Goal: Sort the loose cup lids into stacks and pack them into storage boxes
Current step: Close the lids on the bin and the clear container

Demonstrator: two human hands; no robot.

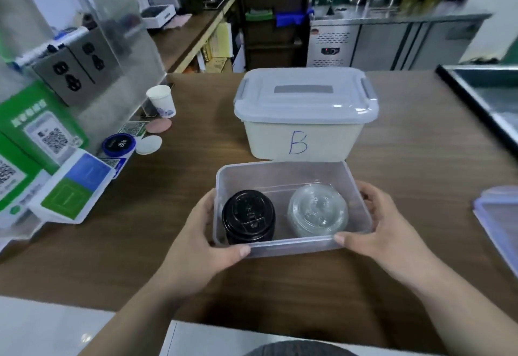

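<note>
A clear plastic box (pixel 283 172) sits open on the brown counter in front of me. Inside it stand a stack of black cup lids (pixel 248 215) on the left and a stack of clear cup lids (pixel 318 210) on the right. My left hand (pixel 208 232) grips the box's left end, thumb over the near rim. My right hand (pixel 372 224) grips the right end the same way. Behind it stands a white storage box (pixel 302 139) marked "B" with its grey lid (pixel 305 97) shut.
A clear box lid with a blue rim (pixel 499 215) lies at the right edge. On the left are QR-code signs (pixel 42 137), a paper cup (pixel 162 102), a blue-rimmed round lid (pixel 119 144), white and pink discs. A steel sink (pixel 487 94) is at the far right.
</note>
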